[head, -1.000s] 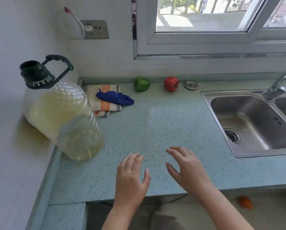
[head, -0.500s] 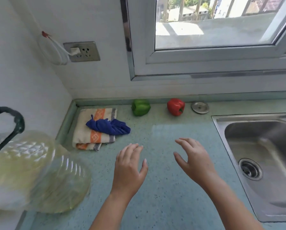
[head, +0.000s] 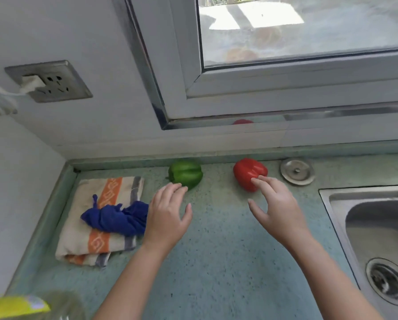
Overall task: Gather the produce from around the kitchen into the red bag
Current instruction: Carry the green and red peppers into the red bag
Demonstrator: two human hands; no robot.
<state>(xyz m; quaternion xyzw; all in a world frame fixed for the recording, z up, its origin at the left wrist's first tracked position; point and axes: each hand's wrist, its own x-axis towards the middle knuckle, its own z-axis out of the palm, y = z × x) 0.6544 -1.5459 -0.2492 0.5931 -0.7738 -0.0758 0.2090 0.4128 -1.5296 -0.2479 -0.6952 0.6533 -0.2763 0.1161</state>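
A green bell pepper (head: 186, 173) and a red bell pepper (head: 248, 171) lie on the speckled blue-green counter (head: 216, 262) against the back wall under the window. My left hand (head: 168, 218) is spread out flat, its fingertips just short of the green pepper's near side. My right hand (head: 274, 206) is also spread, with fingertips touching the front of the red pepper. Neither hand holds anything. The red bag is not in view.
A folded striped towel (head: 89, 236) with a blue cloth (head: 117, 218) on it lies at the left. A round metal sink plug (head: 297, 171) sits right of the red pepper. The steel sink (head: 378, 227) is at the right; an oil bottle (head: 20, 306) is at the bottom left.
Both hands have reached forward across the counter to the peppers; the view has moved closer, and the oil bottle has slid almost out of frame.
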